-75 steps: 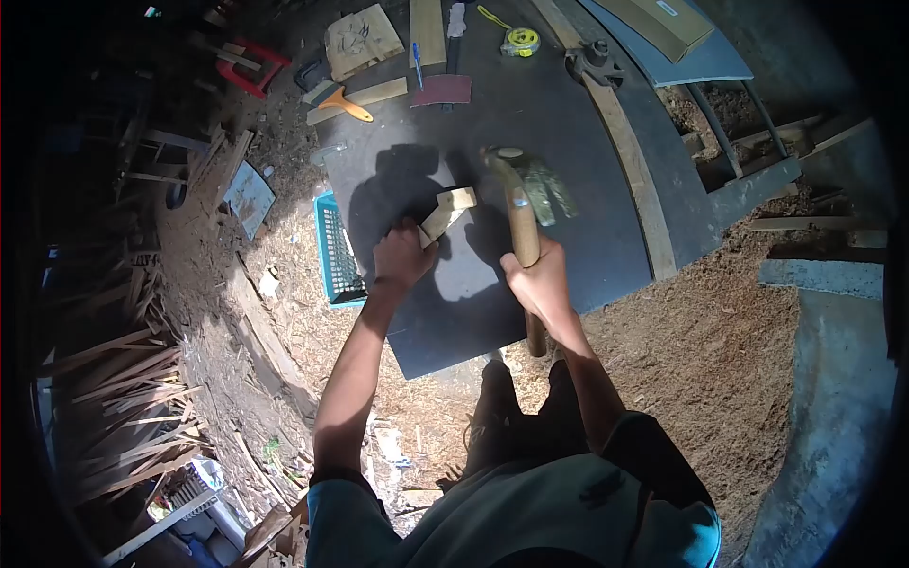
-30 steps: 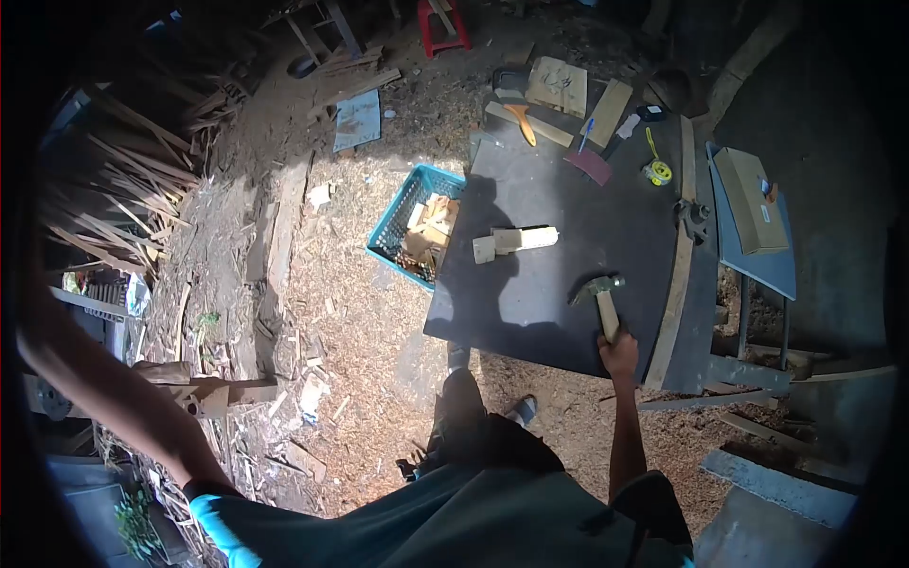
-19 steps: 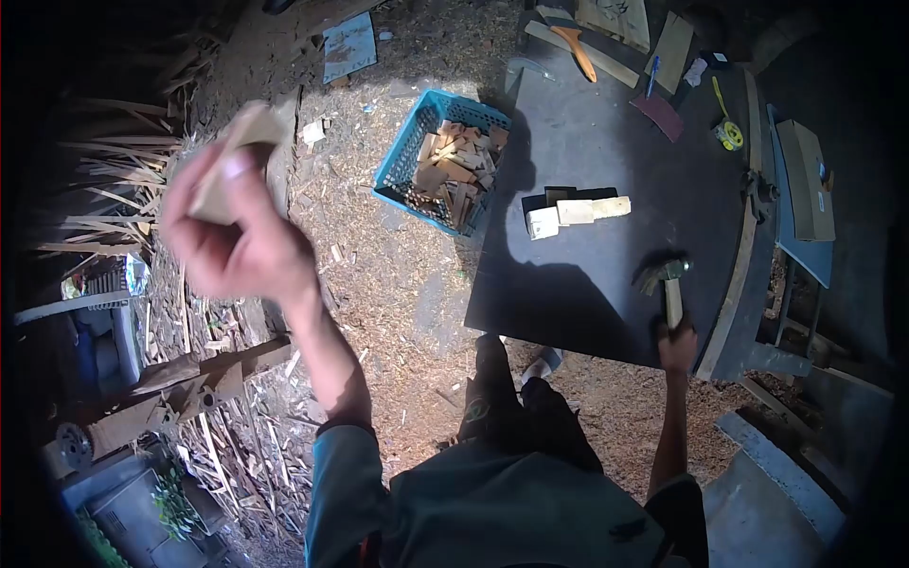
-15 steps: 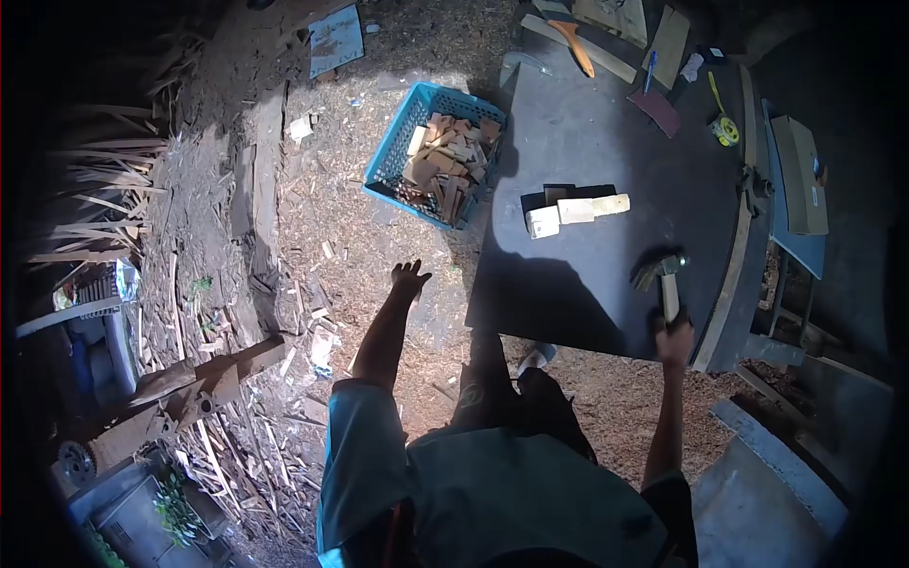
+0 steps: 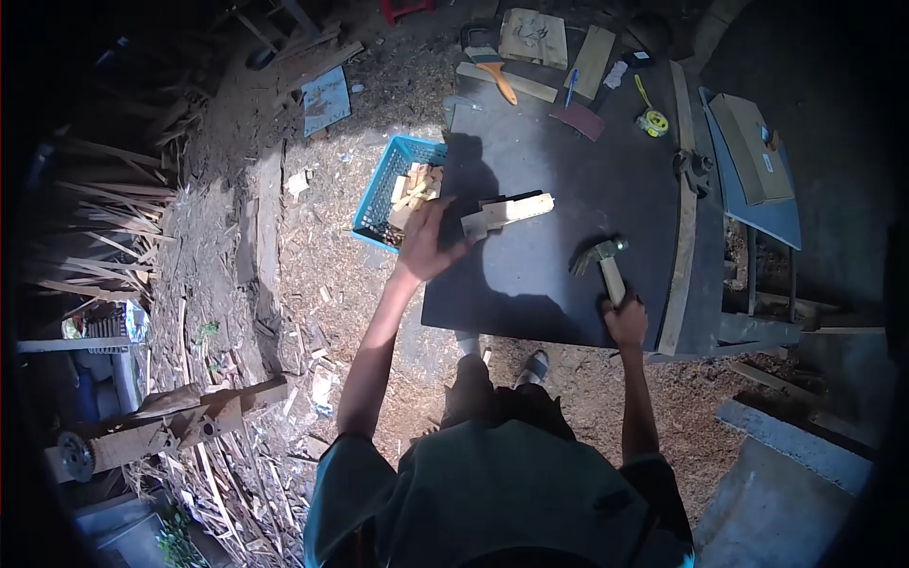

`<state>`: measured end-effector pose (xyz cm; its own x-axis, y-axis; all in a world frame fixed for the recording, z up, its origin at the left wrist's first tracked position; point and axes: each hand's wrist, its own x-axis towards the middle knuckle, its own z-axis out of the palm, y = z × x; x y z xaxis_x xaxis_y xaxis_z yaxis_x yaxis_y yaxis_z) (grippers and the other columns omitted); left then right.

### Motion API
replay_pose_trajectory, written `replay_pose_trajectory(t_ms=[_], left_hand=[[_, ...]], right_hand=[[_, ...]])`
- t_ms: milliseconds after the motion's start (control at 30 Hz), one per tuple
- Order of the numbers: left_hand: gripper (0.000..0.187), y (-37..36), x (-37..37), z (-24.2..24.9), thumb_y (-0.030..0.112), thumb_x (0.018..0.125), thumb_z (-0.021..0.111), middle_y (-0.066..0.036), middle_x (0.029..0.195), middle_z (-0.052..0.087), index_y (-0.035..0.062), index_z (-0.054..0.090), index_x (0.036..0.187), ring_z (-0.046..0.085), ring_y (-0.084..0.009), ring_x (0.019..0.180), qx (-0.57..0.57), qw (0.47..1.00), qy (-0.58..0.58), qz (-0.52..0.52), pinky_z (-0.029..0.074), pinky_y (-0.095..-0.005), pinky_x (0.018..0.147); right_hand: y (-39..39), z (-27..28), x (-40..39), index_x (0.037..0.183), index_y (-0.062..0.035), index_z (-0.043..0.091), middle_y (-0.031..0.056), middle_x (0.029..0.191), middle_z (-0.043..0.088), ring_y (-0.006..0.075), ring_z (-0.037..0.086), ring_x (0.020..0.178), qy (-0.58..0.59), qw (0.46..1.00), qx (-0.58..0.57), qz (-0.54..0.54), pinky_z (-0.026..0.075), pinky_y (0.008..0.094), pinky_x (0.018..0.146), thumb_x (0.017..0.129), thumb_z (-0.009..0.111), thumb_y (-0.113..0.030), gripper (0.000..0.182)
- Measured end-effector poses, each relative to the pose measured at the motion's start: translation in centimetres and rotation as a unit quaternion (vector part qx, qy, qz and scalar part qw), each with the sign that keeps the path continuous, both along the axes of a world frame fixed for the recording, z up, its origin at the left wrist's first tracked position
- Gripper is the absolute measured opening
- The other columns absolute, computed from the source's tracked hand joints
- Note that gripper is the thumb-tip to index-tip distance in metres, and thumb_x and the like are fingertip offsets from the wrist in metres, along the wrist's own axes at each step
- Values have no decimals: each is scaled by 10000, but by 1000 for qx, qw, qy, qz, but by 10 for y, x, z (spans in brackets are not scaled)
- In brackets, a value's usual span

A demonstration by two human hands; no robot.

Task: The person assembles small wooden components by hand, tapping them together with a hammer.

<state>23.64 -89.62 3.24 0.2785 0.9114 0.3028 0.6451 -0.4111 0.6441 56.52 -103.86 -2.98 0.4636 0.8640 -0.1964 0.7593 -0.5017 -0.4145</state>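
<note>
My right hand [image 5: 626,324] is wrapped round the wooden handle of a claw hammer [image 5: 612,275] near the table's front edge. The hammer's metal head points away from me, over the dark tabletop [image 5: 530,275]. At the table's left edge my left hand [image 5: 429,248] is spread, thumb and fingers apart, with nothing in it. Its thumb is close to the near end of some light wood pieces [image 5: 508,214] joined in a row on the table. Partly behind that hand, a blue plastic crate [image 5: 374,194] holds many small wood offcuts [image 5: 414,189].
Along the table's far side lie an orange-handled brush [image 5: 497,80], a blue pen [image 5: 572,87], a red-brown sandpaper piece [image 5: 578,121] and a yellow tape measure [image 5: 652,121]. A long wooden strip [image 5: 680,237] runs down the right side. Wood scraps litter the ground at left.
My left hand has moved up and right, from over the ground to the table edge beside the wood pieces. The view has shifted; my right hand still grips the hammer.
</note>
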Motion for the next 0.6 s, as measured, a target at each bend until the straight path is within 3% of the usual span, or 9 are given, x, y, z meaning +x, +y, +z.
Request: replay_pose_trajectory(t_ms=[33,133,233,267,333,367,467,500,600], left_hand=[[479,7,29,9,284,674,705,-132,1005,565,63,546,1069,519,-308,1000,51,996,69,-8,427,-382,855],[557,32,71,-27,312,640,723,-115,996,572,94,521,1110,537,-318,985,1,958,283,-53,439,-410,866],[529,63,83,-34,234,655,724,-82,966,595,105,512,1122,586,-266,899,-227,952,186,-90,476,-382,814],[491,59,88,-37,203,673,712,-78,949,602,93,511,1107,593,-245,893,-317,946,3,-63,478,-367,806],[416,22,103,0,141,708,687,-71,915,617,67,509,1077,605,-203,880,-458,816,-353,-6,483,-338,792],[400,21,104,-14,88,729,662,-61,934,612,75,508,1097,599,-190,881,-431,789,-437,-33,485,-342,780],[419,8,104,-12,76,729,657,-77,991,591,70,500,1117,580,-190,919,-387,825,-411,-5,478,-346,800],[431,-12,113,19,76,742,649,-89,1052,560,74,489,1142,554,-195,966,-359,806,-470,4,467,-354,832],[443,-20,102,8,75,757,635,-106,1096,531,88,477,1171,529,-216,1015,-338,828,-447,10,463,-356,847]], right_hand=[[-1,-4,3,1157,-60,481,230,908,609,404,589,851,5,1000,-7,1,476,477,749,699,612,-312,539],[-4,-5,8,1124,-50,488,230,900,610,404,591,852,18,1000,6,5,477,476,762,701,606,-304,507],[-6,-5,12,1060,-23,507,225,878,616,406,594,844,38,999,16,16,481,475,764,696,608,-302,470],[-6,-5,14,1047,-18,509,224,873,617,407,595,836,42,999,23,18,483,475,760,694,609,-302,464],[-8,-6,16,1021,-9,515,222,864,620,408,598,822,54,998,34,20,488,475,751,690,611,-302,453],[-8,-6,15,965,-3,527,220,857,622,403,604,809,52,997,44,18,496,473,738,690,618,-295,412],[-6,-3,13,937,-1,531,219,858,622,391,609,816,47,998,38,14,501,467,741,690,626,-289,391],[-7,-3,13,929,0,532,218,858,623,388,610,817,46,998,37,17,503,465,740,690,628,-288,387],[-7,-1,13,915,3,534,216,861,624,382,613,818,42,998,39,18,507,459,739,689,634,-286,381]])
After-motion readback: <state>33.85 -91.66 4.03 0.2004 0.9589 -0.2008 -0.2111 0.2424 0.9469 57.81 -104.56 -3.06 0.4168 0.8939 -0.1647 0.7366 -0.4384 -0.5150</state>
